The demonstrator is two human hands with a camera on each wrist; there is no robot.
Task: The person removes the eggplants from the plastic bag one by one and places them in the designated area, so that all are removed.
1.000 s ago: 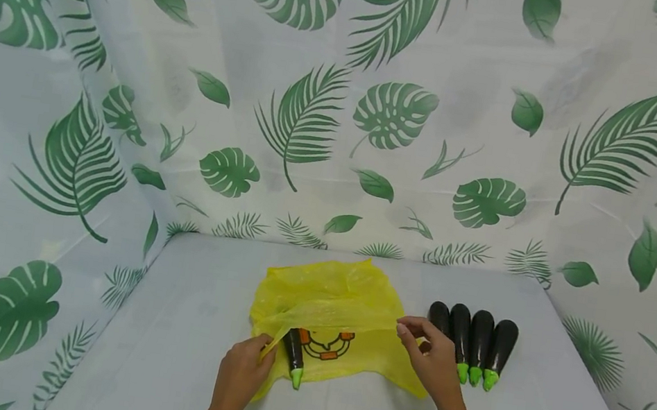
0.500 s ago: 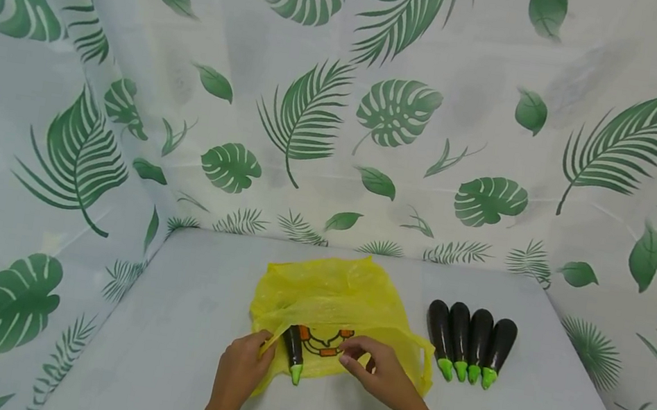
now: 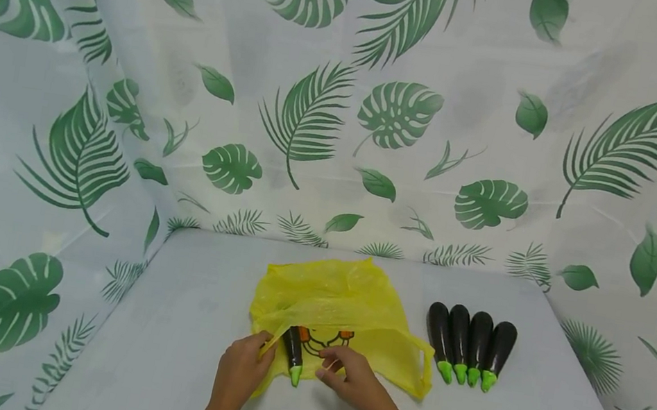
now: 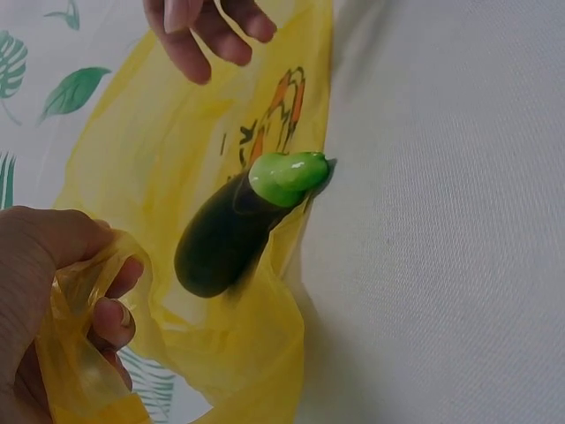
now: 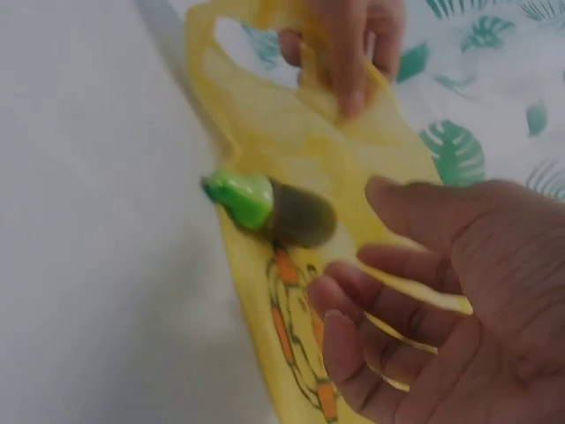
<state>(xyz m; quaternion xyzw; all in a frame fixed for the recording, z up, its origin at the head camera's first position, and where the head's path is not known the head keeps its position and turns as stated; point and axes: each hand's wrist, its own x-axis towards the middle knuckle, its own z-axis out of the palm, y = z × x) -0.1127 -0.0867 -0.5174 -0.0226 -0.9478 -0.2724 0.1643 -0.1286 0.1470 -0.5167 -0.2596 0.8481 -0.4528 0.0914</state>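
A yellow plastic bag lies flat on the table, its mouth toward me. My left hand pinches the bag's left handle and lifts that edge. One dark eggplant lies in the mouth, its green stem end sticking out past the upper layer. To the right of this eggplant hovers my right hand, fingers loosely bent and holding nothing. In the right wrist view the right hand's fingers are spread apart beside the eggplant. The left wrist view shows the left fingers around the gathered plastic.
Several more eggplants lie side by side at the right of the bag, green ends toward me. The bag's right handle loop lies loose. Leaf-printed sheets stand behind and beside the white table.
My right hand has let go of the bag's right edge and moved left and toward me, close to the eggplant in the mouth. The left hand keeps its hold.
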